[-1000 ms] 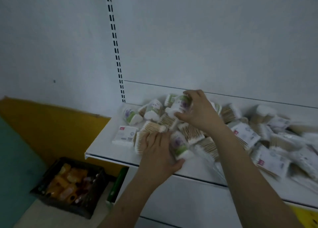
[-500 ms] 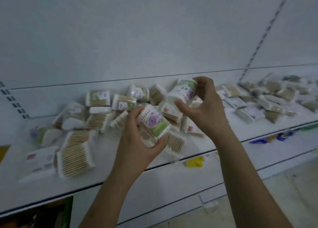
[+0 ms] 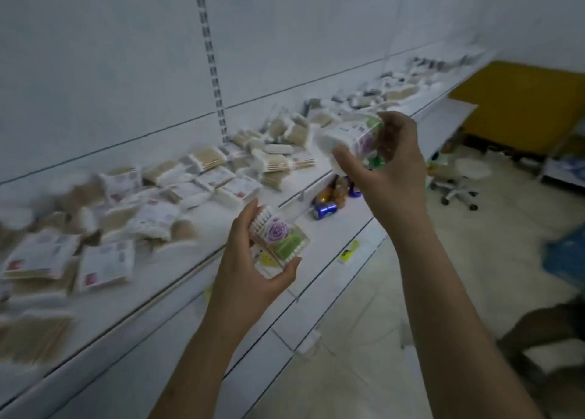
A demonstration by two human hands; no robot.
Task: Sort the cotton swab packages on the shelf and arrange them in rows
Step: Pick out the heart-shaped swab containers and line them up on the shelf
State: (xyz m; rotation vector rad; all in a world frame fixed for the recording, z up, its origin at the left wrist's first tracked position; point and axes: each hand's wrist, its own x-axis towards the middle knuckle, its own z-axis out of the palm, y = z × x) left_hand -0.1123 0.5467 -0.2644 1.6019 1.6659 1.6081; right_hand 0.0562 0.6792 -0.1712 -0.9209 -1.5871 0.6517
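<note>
Packets of cotton swabs lie in a loose heap (image 3: 133,209) along a white shelf (image 3: 202,260) that runs from 8 o'clock up to 1 o'clock. None are in rows yet, so I judge the sorting has barely begun.

My left hand (image 3: 253,269) is closed around one packet (image 3: 280,238), thumb under its lower edge and fingers (image 3: 243,225) behind it; it has a purple rose and a green band on its face. My right hand (image 3: 389,162), higher at 1 o'clock, pinches a second rose packet (image 3: 354,136) between thumb and fingers. Both packets are off the shelf, held in the air over its front edge.

These packets look very light, likely thin plastic film over stiff bundled sticks. I expect the film to be slick and to crumple, so a grip across the long flat sides, not the fluffy swab ends, should hold best. Nothing here seems fragile, though a squeezed packet could bend.

The shelf's front lip is close beneath my hands, and a packet set near it could slide off to the floor (image 3: 443,260). The clearest open strip of shelf lies along the front, between the heap and the lip, around the centre of the view. The back wall panel (image 3: 126,70) closes off the far side. A lower shelf with small bottles and cans (image 3: 329,200) sits beneath, at 3 o'clock from my left hand.
</note>
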